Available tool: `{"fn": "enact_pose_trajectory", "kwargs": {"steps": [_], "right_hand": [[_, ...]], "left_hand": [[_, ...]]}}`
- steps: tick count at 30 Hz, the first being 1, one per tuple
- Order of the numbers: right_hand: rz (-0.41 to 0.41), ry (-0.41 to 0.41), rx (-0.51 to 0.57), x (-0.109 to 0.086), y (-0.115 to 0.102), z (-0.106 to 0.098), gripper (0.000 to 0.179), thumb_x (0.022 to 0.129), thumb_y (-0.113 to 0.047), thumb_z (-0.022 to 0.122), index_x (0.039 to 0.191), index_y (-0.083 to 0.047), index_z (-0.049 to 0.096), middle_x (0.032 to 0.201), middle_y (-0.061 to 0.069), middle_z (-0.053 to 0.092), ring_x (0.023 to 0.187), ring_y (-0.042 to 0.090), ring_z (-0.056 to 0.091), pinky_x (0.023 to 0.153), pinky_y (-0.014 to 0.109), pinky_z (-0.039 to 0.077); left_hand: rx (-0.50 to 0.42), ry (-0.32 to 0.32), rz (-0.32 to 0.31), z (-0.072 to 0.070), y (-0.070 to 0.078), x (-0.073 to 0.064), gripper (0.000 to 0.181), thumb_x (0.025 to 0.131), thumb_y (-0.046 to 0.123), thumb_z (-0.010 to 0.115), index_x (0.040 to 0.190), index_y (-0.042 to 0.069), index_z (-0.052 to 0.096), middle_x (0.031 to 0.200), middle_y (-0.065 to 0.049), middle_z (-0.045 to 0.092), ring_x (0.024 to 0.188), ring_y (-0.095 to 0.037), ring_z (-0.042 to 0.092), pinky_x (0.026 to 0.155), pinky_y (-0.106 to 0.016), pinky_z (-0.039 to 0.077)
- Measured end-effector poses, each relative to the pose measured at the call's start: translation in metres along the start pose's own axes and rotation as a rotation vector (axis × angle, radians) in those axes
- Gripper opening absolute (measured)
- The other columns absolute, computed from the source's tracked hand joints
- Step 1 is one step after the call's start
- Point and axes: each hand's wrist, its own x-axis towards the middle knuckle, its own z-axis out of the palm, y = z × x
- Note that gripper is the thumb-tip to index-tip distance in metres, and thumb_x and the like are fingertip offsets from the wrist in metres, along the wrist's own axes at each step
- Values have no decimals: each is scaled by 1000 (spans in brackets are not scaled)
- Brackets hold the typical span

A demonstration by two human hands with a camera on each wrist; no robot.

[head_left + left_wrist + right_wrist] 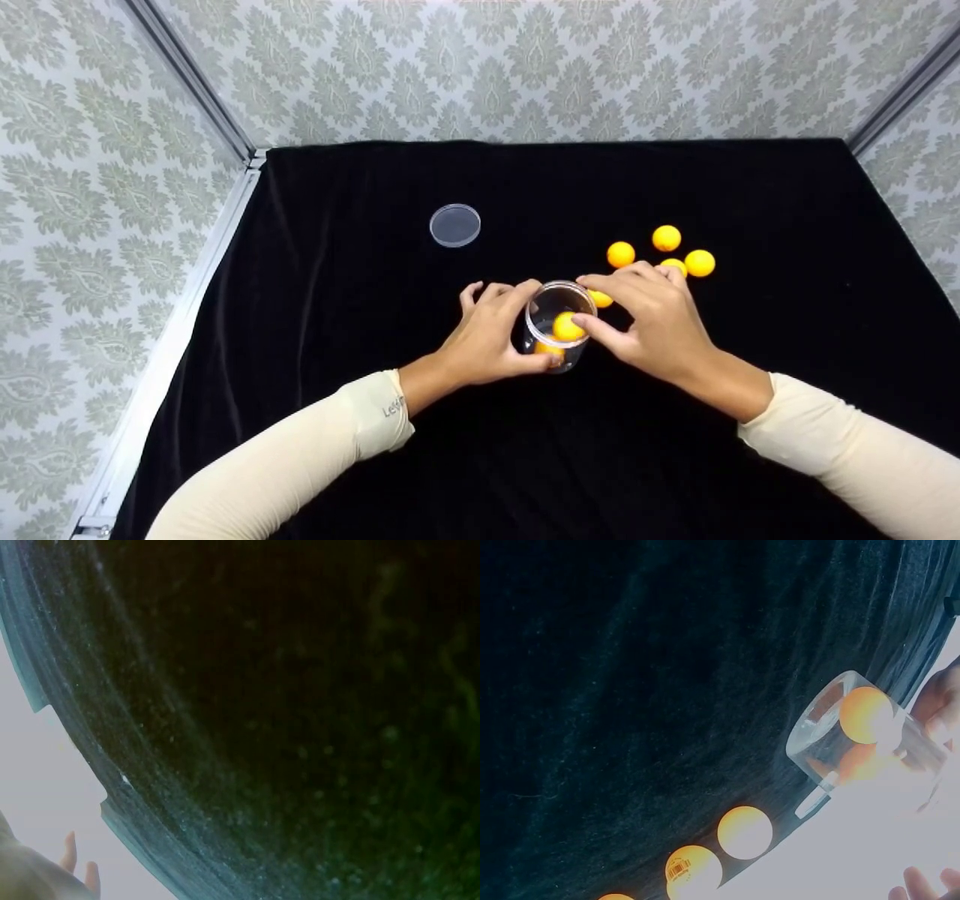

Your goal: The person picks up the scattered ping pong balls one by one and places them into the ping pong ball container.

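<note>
My left hand (491, 334) grips a clear plastic jar (561, 291) from the left, its thumb across the near side and its index finger at the rim. An orange ping-pong ball (568, 325) shows inside the jar's mouth, and a second ball (550, 349) lies lower down. In the right wrist view the upper ball (866, 715) shows through the jar wall. My right hand (660, 319) is over the jar's right rim, thumb and index finger spread apart, the thumb tip overlapping the upper ball. Another ball (601, 298) lies just right of the jar, partly hidden under the right fingers.
Several orange ping-pong balls (666, 238) lie on the black cloth (360, 225) beyond the right hand, one partly behind its fingers. A clear round lid (455, 226) lies flat, beyond the left hand. Patterned walls (487, 75) stand behind and at the sides.
</note>
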Motion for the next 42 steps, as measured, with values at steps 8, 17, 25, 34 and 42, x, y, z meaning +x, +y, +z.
{"fn": "enact_pose_trajectory", "kwargs": {"steps": [8,17,25,34,42], "right_hand": [[8,-1,-2,-1,1,-3,40,81,-39,83,115,-18,77,101,-4,78,87,20,66,77,42,34],[22,-1,4,-3,4,-5,40,81,-39,83,114,-18,77,102,-4,78,88,21,67,83,46,37],[27,16,-27,-3,11,-9,40,80,-37,83,115,-18,77,101,-3,78,89,22,67,80,47,38],[58,48,-71,-5,31,-17,42,79,-34,84,117,-17,77,99,-1,78,88,23,65,79,48,35],[93,34,-188,-9,66,-33,40,85,-38,80,118,-16,76,99,9,77,91,29,64,75,46,34]], "left_hand": [[1,-13,-16,-1,1,1,85,70,66,78,139,25,48,110,9,65,115,-14,54,108,-65,26],[-15,-21,-21,-1,1,1,84,70,64,79,138,24,49,111,8,65,116,-15,54,108,-66,25],[-13,-15,-21,0,0,0,84,70,64,79,138,25,49,112,10,65,116,-14,54,108,-66,25],[-5,-4,-20,-1,0,-1,86,69,62,79,140,26,47,118,8,66,117,-15,55,108,-65,25],[-11,-18,-19,-2,2,0,86,69,60,80,141,24,48,125,6,66,117,-17,55,109,-66,25]]}}
